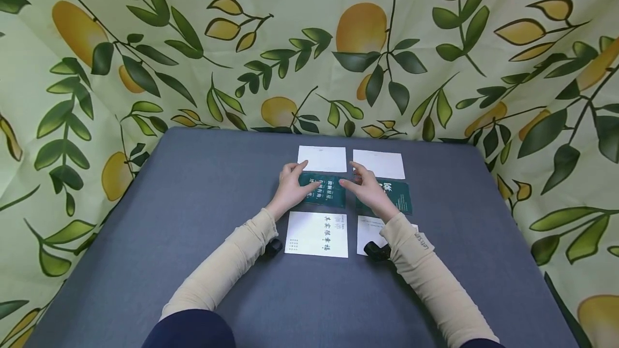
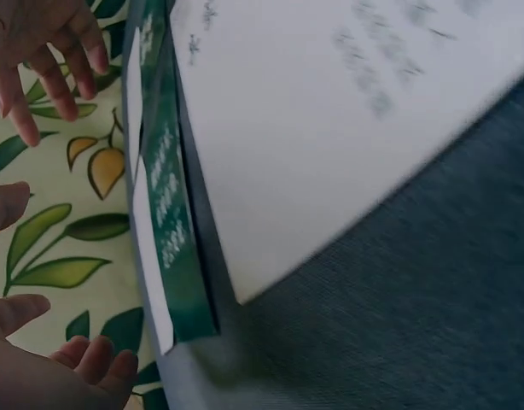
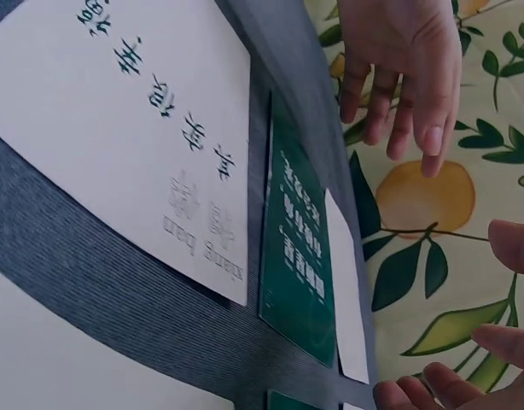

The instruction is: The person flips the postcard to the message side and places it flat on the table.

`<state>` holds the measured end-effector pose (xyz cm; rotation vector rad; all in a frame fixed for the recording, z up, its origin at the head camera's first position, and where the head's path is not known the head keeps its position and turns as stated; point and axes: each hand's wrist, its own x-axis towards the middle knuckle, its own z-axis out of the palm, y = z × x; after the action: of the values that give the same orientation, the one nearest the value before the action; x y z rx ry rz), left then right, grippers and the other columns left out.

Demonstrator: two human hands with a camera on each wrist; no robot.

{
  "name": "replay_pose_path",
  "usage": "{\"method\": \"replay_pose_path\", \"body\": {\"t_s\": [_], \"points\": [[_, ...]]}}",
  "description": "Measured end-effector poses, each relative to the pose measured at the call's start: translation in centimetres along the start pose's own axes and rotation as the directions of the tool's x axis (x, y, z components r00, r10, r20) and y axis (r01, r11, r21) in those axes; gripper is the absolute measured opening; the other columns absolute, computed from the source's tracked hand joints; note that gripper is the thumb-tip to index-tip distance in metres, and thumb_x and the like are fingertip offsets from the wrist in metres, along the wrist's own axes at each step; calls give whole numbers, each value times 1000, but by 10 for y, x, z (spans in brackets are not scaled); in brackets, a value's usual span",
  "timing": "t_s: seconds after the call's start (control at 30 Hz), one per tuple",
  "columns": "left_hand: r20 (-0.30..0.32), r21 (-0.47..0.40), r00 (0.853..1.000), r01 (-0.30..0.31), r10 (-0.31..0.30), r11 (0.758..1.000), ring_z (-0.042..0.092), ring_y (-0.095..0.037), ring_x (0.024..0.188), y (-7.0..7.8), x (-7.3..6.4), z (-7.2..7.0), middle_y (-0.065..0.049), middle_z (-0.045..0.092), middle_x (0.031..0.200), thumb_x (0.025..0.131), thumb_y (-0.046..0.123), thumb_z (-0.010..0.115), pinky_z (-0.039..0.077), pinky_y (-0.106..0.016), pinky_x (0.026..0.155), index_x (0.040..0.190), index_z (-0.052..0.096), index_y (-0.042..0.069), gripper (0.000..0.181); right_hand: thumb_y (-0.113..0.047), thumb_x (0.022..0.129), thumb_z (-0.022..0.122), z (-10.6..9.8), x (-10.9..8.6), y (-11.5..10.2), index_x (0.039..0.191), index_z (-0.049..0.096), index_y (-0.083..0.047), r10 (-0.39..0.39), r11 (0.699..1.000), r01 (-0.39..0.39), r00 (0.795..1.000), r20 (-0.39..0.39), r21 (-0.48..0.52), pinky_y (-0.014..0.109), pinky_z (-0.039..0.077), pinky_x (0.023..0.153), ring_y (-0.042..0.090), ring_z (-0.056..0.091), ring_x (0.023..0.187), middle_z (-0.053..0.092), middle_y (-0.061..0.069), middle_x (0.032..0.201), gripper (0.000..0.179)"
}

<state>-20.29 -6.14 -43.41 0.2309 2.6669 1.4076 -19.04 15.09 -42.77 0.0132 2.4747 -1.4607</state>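
Note:
Over the left dark green card (image 1: 332,192), printed with white characters, my left hand (image 1: 289,187) is held with its fingers spread and nothing in them. My right hand (image 1: 369,191) hovers between that card and the right green card (image 1: 398,196), thumb pointing left, also holding nothing. In both wrist views the hands appear raised above the cards, fingers apart. A white card (image 1: 314,234) with dark characters lies in front of the left green card. Another white card (image 1: 368,228) lies at front right, partly hidden by my right wrist.
Two mostly blank white cards, a left one (image 1: 323,160) and a right one (image 1: 379,164), lie behind the green ones. All the cards lie flat on a grey-blue tabletop (image 1: 193,187). A leaf-and-fruit patterned curtain (image 1: 309,69) borders the table behind and at the sides.

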Motion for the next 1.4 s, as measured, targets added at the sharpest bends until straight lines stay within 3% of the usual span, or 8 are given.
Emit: {"method": "replay_pose_path", "body": {"t_s": [0.27, 0.47, 0.67, 1.0, 1.13, 1.23, 1.4], "points": [[21, 4, 995, 93, -93, 996, 24, -42, 134, -16, -6, -1, -25, 23, 145, 84, 29, 66, 29, -57, 107, 145, 32, 7, 72, -35, 89, 59, 15, -3, 7, 150, 14, -17, 54, 999, -54, 997, 55, -2, 61, 28, 107, 41, 22, 139, 15, 20, 153, 78], [46, -34, 986, 161, -160, 986, 33, -40, 133, -23, -6, -1, -26, 27, 144, 84, 28, 66, 29, -53, 109, 145, 30, 4, 75, -27, 85, 66, 24, -4, 11, 149, 15, -12, 75, 996, -79, 994, 85, 45, 58, 25, 110, 41, 21, 139, 17, 21, 153, 83], [36, -107, 981, 191, -188, 976, 41, -39, 129, -29, -5, 1, -25, 32, 143, 84, 22, 66, 40, -48, 103, 144, 32, 3, 71, -19, 83, 69, 28, -4, 11, 149, 17, -11, 92, 991, -97, 994, 55, 95, 53, 27, 111, 39, 24, 139, 18, 21, 153, 84], [16, -238, 956, 288, -293, 928, 47, -32, 126, -30, -6, 2, -20, 40, 142, 81, 4, 66, 43, -41, 102, 145, 30, 4, 74, -4, 82, 66, 30, 0, 16, 146, 24, -8, 132, 974, -124, 991, -28, 191, 46, 32, 110, 37, 30, 137, 25, 19, 150, 77], [-13, -250, 954, 286, -298, 925, 50, -31, 123, -30, -6, 2, -19, 45, 139, 81, 1, 66, 44, -39, 101, 144, 32, 2, 71, -2, 82, 64, 31, 1, 17, 144, 28, -8, 139, 966, -122, 988, -59, 226, 44, 34, 109, 35, 33, 135, 29, 17, 148, 72], [-57, -223, 960, 254, -273, 941, 52, -29, 116, -30, -7, 1, -18, 49, 135, 80, -1, 65, 46, -38, 98, 141, 37, 1, 68, 0, 83, 62, 31, 2, 17, 143, 30, -7, 116, 969, -95, 990, -81, 228, 44, 37, 107, 35, 36, 132, 31, 17, 146, 68], [-141, -112, 973, 165, -180, 980, 55, -27, 103, -31, -9, 2, -18, 54, 123, 77, -3, 67, 49, -36, 90, 135, 45, -3, 62, 5, 81, 60, 33, 3, 16, 137, 39, -4, 70, 984, -47, 989, -130, 171, 43, 40, 103, 35, 43, 122, 34, 19, 139, 61]]}}
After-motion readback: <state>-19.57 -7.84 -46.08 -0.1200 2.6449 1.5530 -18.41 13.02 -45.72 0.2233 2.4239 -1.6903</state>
